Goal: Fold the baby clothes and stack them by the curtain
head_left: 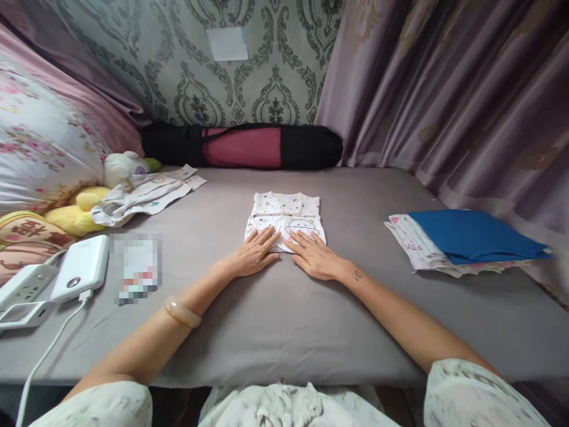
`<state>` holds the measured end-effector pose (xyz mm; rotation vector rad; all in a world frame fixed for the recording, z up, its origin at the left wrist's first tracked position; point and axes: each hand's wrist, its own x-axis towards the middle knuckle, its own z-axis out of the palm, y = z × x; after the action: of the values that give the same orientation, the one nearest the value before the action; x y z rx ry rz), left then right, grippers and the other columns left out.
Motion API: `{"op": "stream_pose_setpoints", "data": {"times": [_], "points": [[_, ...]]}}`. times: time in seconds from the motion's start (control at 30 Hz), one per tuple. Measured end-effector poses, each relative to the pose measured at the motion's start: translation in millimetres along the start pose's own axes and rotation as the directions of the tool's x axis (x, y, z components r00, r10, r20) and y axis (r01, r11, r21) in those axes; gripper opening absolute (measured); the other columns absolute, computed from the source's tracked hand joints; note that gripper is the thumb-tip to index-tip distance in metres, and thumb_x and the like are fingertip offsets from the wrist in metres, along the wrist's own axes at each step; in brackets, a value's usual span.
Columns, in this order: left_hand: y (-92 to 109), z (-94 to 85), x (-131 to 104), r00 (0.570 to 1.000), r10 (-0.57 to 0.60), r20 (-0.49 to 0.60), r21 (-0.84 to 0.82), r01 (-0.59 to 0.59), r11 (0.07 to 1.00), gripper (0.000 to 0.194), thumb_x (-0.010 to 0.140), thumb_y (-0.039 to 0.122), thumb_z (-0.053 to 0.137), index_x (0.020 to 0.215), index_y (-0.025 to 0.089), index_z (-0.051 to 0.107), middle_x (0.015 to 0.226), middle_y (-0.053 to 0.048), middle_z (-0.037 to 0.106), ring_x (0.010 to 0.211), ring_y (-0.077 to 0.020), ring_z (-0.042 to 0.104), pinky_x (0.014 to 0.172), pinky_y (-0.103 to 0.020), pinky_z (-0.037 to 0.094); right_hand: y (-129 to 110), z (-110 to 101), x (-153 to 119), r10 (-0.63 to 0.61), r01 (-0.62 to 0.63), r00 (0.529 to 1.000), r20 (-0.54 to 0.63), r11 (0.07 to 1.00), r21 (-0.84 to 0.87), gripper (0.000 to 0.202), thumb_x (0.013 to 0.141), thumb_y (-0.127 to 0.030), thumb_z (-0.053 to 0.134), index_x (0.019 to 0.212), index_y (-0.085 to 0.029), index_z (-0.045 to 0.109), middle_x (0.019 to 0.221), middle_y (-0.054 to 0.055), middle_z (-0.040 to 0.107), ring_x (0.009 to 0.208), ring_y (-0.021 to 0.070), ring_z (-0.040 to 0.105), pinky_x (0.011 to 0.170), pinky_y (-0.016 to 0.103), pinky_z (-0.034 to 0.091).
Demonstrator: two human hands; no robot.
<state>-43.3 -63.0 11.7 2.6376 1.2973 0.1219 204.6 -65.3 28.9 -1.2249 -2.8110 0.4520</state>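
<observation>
A small white garment (284, 206), patterned with little dots and a cartoon animal outline, lies folded on the grey bed sheet (284, 320). My left hand (256, 252) rests flat on its lower left part, fingers stretched out. On the lower right part lies my right hand (313, 254), palm down with fingers spread. Both hands cover some of the garment's near edge. Neither hand grips anything.
At right sits a stack of folded clothes with a blue cloth (475, 234) on top. To the left are a crumpled light garment (151, 196), plush toys (80, 210), a white power bank (82, 267) and a power strip (26, 287). A black-and-red long bag (242, 146) lies along the wall.
</observation>
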Motion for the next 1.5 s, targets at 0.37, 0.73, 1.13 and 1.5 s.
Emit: {"op": "stream_pose_setpoints", "data": {"times": [0.37, 0.73, 1.13, 1.5], "points": [[-40.0, -19.4, -42.8, 0.979, 0.055, -0.197, -0.002, -0.056, 0.998, 0.03, 0.098, 0.039, 0.04, 0.109, 0.022, 0.062, 0.108, -0.01, 0.063, 0.101, -0.023, 0.056, 0.091, -0.039, 0.047, 31.6, -11.8, -47.3, 0.031, -0.053, 0.979, -0.202, 0.993, -0.102, 0.029, 0.099, -0.032, 0.041, 0.117, -0.024, 0.063, 0.119, 0.01, 0.061, 0.105, 0.0233, 0.053, 0.091, 0.038, 0.041], [-21.8, -24.1, -38.8, 0.993, -0.011, -0.121, 0.117, 0.026, 0.993, 0.035, 0.1, 0.029, 0.028, 0.089, 0.02, 0.059, 0.093, -0.008, 0.062, 0.07, -0.0155, 0.059, 0.059, -0.026, 0.043, 22.0, -3.8, -45.9, 0.005, -0.043, 0.973, -0.231, 0.987, -0.157, 0.042, 0.096, -0.011, 0.032, 0.126, -0.025, 0.058, 0.121, 0.009, 0.062, 0.1, 0.0231, 0.058, 0.086, 0.037, 0.049], [-36.0, -22.4, -30.1, 0.969, -0.025, -0.245, -0.112, -0.003, 0.994, 0.02, 0.09, 0.027, 0.045, 0.104, 0.02, 0.059, 0.105, -0.009, 0.063, 0.082, -0.0176, 0.063, 0.073, -0.029, 0.05, 32.4, 3.3, -37.6, 0.103, -0.088, 0.921, -0.375, 0.994, 0.056, 0.039, 0.092, -0.011, 0.038, 0.119, -0.025, 0.063, 0.107, 0.008, 0.063, 0.101, 0.0227, 0.057, 0.089, 0.037, 0.049], [-39.5, -24.6, 12.8, 0.823, -0.341, -0.454, -0.354, 0.184, 0.917, 0.026, 0.093, 0.033, 0.039, 0.099, 0.019, 0.061, 0.09, -0.006, 0.066, 0.077, -0.0175, 0.059, 0.073, -0.03, 0.048, 52.3, -8.7, 21.2, 0.317, -0.174, 0.726, -0.611, 0.943, 0.282, 0.032, 0.091, -0.019, 0.035, 0.11, -0.019, 0.061, 0.107, 0.011, 0.069, 0.101, 0.0222, 0.063, 0.089, 0.033, 0.048]]}}
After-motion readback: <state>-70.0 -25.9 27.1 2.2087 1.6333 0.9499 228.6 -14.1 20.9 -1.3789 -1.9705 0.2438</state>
